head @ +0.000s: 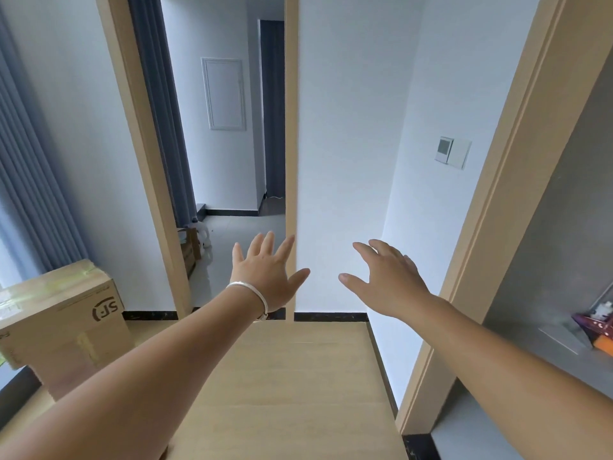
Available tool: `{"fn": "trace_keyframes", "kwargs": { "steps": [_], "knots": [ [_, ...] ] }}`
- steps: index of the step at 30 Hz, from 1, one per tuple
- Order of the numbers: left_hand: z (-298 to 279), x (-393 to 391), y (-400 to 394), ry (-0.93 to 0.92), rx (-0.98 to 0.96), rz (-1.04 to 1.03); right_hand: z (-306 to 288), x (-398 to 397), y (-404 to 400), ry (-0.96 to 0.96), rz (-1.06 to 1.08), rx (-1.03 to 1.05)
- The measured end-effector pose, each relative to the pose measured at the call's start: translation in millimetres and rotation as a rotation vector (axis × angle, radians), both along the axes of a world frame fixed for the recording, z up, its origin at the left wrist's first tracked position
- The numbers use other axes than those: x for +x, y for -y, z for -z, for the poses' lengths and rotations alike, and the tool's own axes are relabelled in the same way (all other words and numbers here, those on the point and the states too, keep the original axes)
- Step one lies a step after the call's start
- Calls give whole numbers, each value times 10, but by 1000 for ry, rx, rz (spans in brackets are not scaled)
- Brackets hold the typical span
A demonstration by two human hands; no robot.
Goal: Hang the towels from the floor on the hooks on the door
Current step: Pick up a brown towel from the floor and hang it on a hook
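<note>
Both my arms reach forward at about waist height with nothing in either hand. My left hand (265, 270), with a silver bangle on the wrist, has its fingers spread straight in front of an open doorway (232, 161). My right hand (384, 277) is spread as well, in front of a white wall. No towel, hook or door leaf shows in the head view.
A cardboard box (63, 323) marked SF stands at the left on the wooden floor (282, 376). Grey curtains hang at the far left. A wall switch (452, 153) sits right of centre. A grey recessed shelf (547, 343) with small items is at the right. More boxes lie beyond the doorway.
</note>
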State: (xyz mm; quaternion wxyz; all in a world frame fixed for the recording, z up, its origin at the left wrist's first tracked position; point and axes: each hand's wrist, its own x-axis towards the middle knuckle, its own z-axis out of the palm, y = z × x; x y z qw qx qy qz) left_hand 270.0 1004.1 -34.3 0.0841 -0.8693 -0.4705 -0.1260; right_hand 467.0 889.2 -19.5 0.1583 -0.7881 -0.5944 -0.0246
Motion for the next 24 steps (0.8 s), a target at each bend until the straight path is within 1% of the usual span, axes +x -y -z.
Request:
{"fn": "trace_keyframes", "kwargs": {
  "steps": [5, 10, 17, 20, 24],
  "knots": [
    [62, 427, -689, -4, -12, -13, 96, 439, -763, -3, -20, 6],
    [95, 985, -1411, -21, -7, -49, 148, 1046, -1602, -8, -59, 45],
    [37, 1781, -2436, 2, 11, -105, 68, 1954, -2704, -3, -86, 54],
    [93, 2014, -2808, -12, -5, -99, 95, 2200, -3099, -4, -101, 37],
    [122, 2280, -3452, 15, -10, -120, 141, 2461, -3655, 0, -110, 31]
  ]
}}
